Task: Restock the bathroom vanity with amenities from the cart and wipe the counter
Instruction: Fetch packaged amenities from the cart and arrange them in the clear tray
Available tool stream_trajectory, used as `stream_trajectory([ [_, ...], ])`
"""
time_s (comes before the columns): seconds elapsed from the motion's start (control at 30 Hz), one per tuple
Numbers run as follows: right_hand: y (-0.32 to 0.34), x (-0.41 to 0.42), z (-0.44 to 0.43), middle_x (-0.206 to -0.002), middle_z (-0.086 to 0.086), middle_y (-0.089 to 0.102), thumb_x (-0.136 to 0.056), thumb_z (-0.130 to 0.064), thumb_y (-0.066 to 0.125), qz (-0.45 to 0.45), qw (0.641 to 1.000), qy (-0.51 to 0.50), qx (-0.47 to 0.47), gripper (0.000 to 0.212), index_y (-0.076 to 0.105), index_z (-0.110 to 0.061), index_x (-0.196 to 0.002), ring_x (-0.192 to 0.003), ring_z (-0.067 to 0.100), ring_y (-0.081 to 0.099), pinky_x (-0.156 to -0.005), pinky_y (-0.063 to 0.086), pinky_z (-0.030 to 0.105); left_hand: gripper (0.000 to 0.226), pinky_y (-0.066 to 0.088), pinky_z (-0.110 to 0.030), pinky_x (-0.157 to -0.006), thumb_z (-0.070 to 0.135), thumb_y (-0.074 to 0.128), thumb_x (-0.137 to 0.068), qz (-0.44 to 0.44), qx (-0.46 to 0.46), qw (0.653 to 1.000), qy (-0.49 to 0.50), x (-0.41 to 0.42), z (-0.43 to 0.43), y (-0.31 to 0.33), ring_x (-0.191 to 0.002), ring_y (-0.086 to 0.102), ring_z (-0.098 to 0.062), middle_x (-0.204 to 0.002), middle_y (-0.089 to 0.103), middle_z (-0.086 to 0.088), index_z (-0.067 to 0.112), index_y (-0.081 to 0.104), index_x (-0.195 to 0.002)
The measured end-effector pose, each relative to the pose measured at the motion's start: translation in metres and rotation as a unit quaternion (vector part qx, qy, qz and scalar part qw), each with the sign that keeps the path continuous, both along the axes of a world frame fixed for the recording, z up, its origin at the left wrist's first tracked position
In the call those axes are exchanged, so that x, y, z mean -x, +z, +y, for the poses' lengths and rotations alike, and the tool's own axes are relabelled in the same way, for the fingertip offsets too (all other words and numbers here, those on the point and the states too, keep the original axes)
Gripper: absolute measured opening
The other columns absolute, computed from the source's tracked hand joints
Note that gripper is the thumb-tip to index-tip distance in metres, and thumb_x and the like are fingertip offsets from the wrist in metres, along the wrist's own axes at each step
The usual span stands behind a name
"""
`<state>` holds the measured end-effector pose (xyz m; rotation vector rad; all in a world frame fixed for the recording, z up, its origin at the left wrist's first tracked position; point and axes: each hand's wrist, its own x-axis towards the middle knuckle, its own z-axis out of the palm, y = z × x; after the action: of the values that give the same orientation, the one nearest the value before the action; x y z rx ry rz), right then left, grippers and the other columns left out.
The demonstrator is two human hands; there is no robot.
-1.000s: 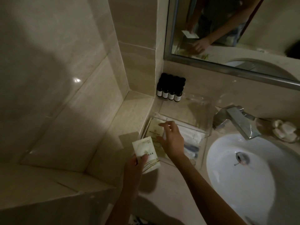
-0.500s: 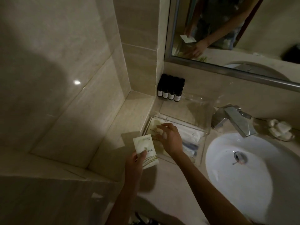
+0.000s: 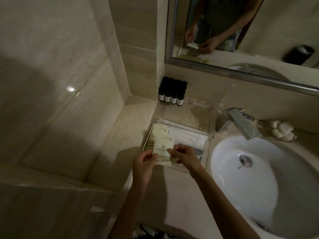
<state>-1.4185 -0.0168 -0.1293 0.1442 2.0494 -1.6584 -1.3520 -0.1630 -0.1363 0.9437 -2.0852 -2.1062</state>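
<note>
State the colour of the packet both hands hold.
The packet is cream with olive-gold stripes near its lower end; head view.

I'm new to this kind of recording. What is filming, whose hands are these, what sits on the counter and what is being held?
There is no machine here. A person works bare-handed, and one wide camera worn on their head looks down at a dim bathroom counter. The arms coming in from the bottom are theirs. The left hand and right hand together hold a cream packet over the near end of a clear tray. The tray contains more cream packets and white wrapped items. Behind the tray, a cluster of small dark bottles stands against the wall. To the right are the tap, the white sink and a small dish of white pieces. The mirror above reflects the same arms and packet.
</note>
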Motion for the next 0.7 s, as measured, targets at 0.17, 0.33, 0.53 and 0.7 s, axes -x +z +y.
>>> stream_trajectory([
  [0.17, -0.01, 0.031, 0.001, -0.068, 0.001, 0.068, -0.084, -0.012, 0.072, -0.047, 0.991, -0.122, 0.005, 0.015, 0.065, -0.009, -0.07, -0.059, 0.008, 0.062, -0.05, 0.047, 0.015, 0.023, 0.051, -0.016, -0.078, 0.013, 0.06, -0.092, 0.053, 0.236, 0.968, -0.061, 0.014, 0.001, -0.011, -0.092, 0.061, -0.003, -0.111, 0.068, 0.001, 0.019, 0.066, -0.113],
  [0.33, -0.033, 0.046, -0.004, -0.078, 0.005, 0.07, -0.08, -0.015, 0.076, -0.083, 0.987, -0.131, -0.052, 0.018, 0.071, -0.003, -0.092, -0.064, 0.012, 0.064, -0.06, 0.054, 0.021, 0.04, 0.033, -0.022, -0.108, 0.019, 0.056, -0.094, 0.068, 0.406, 0.883, -0.225, 0.029, 0.008, -0.017, -0.138, 0.032, -0.01, -0.15, 0.037, 0.007, 0.019, 0.053, -0.135],
  [0.53, -0.039, 0.048, -0.003, -0.074, 0.0, 0.069, -0.075, -0.028, 0.081, -0.041, 0.977, -0.106, -0.179, 0.022, 0.067, -0.013, -0.085, -0.065, 0.009, 0.066, -0.063, 0.055, 0.023, 0.06, 0.0, -0.022, -0.11, 0.03, 0.047, -0.098, 0.01, 0.456, 0.821, -0.345, 0.038, 0.009, -0.027, -0.148, 0.003, -0.015, -0.16, 0.008, 0.005, 0.018, 0.022, -0.151],
  [0.7, -0.036, 0.048, -0.003, -0.072, -0.004, 0.068, -0.073, -0.037, 0.081, 0.018, 0.959, -0.102, -0.262, 0.029, 0.058, -0.021, -0.081, -0.06, 0.006, 0.063, -0.052, 0.046, 0.021, 0.064, -0.006, -0.028, -0.111, 0.03, 0.046, -0.098, -0.006, 0.485, 0.791, -0.374, 0.039, 0.008, -0.033, -0.148, -0.004, -0.017, -0.161, 0.0, 0.006, 0.02, 0.014, -0.152],
])
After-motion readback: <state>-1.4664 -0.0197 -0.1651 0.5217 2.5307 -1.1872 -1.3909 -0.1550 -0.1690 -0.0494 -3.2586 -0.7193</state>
